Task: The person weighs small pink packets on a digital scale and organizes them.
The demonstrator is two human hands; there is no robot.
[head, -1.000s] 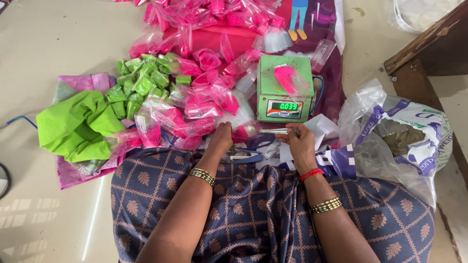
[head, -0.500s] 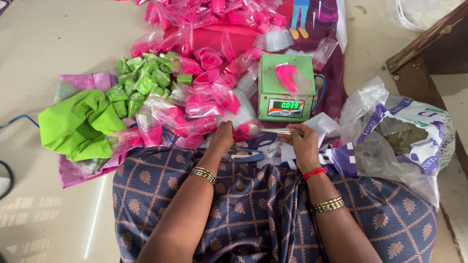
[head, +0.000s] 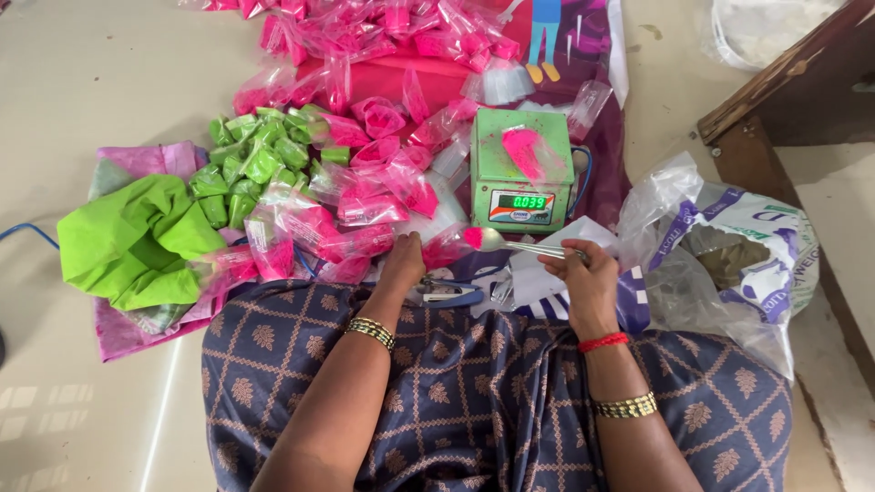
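Right hand (head: 588, 282) is now gripping a metal spoon (head: 510, 243) heaped with pink powder, raised just below the green scale (head: 522, 173); earlier it was lying low. Left hand (head: 404, 264) is staying closed on a pink powder packet (head: 447, 248) beside the spoon.

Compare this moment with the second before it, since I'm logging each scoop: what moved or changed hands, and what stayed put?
The right hand now holds a metal spoon level, its bowl heaped with pink powder, pointing left below the green scale; earlier the spoon lay lower between the hands. The left hand stays on a pink packet. The scale, the pink powder on it and the packet piles are unchanged.
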